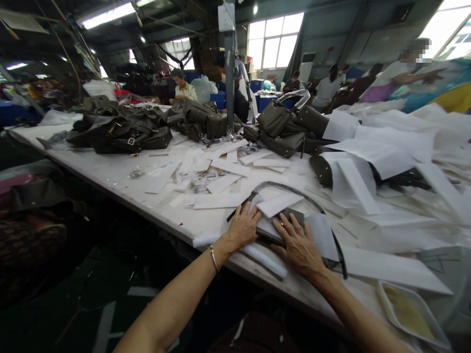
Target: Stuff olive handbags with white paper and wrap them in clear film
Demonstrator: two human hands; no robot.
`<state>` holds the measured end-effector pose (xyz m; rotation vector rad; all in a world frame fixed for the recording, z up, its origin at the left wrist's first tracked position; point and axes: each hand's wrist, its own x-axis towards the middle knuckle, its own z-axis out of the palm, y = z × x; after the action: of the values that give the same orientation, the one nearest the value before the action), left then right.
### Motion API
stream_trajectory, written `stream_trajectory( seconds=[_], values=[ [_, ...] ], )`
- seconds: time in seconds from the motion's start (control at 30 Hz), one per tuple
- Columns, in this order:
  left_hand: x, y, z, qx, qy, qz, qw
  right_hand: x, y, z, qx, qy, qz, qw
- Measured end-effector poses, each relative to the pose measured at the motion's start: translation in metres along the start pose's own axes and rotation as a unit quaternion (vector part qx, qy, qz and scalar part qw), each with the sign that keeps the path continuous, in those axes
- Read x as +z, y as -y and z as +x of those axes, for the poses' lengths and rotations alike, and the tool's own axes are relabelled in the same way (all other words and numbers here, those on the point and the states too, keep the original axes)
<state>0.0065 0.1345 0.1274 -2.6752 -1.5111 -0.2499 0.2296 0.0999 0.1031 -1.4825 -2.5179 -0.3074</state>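
Observation:
A dark handbag (270, 237) lies flat at the table's front edge, its long curved strap (327, 212) arching behind it and down the right side. White sheets cover much of the bag. My left hand (243, 226) rests on its left part, fingers stretched out over the paper. On the right, my right hand (297, 244) lies with fingers spread across the bag's middle. A folded white strip (280, 203) sits between and just beyond both hands. In front of the bag lies a rolled piece of white padding (265, 261).
Piles of dark bags (127, 132) stand along the table's far side, around a post (230, 73). White paper sheets (390, 147) heap up on the right. A plastic tray (410, 314) with something yellowish sits at lower right. Several people work in the background.

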Motion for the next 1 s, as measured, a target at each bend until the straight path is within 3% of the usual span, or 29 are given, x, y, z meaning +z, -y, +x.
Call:
stream_trajectory(
  seconds=[0.13, 0.3, 0.43, 0.57, 0.63, 0.77, 0.87, 0.93, 1.0],
  values=[
    [-0.009, 0.015, -0.014, 0.038, 0.008, -0.040, 0.998, 0.005, 0.000, -0.001, 0.004, -0.002, -0.007, 1.000],
    [-0.030, 0.025, -0.066, 0.079, -0.062, -0.098, 0.990, 0.011, -0.001, -0.001, 0.007, -0.011, -0.009, 1.000],
    [-0.018, 0.028, -0.099, 0.086, -0.076, -0.042, 0.993, 0.014, -0.001, -0.002, 0.004, -0.017, -0.003, 1.000],
    [0.001, 0.033, -0.110, 0.075, -0.112, -0.051, 0.990, 0.018, -0.002, -0.002, 0.006, -0.027, 0.003, 1.000],
    [0.002, 0.039, -0.114, 0.078, -0.159, -0.067, 0.982, 0.020, -0.002, -0.002, 0.006, -0.028, 0.005, 1.000],
    [-0.021, 0.063, -0.111, 0.033, -0.281, -0.059, 0.957, 0.019, -0.002, -0.002, 0.007, -0.016, 0.016, 1.000],
    [-0.047, 0.074, -0.088, 0.018, -0.315, -0.058, 0.947, 0.016, -0.001, -0.001, 0.012, 0.005, 0.032, 0.999],
    [-0.059, 0.067, -0.068, 0.050, -0.315, -0.060, 0.946, 0.013, -0.001, 0.000, 0.015, 0.028, 0.049, 0.998],
    [-0.063, 0.049, -0.054, 0.129, -0.291, -0.061, 0.946, 0.006, -0.002, 0.002, 0.024, 0.062, 0.073, 0.995]
  ],
)
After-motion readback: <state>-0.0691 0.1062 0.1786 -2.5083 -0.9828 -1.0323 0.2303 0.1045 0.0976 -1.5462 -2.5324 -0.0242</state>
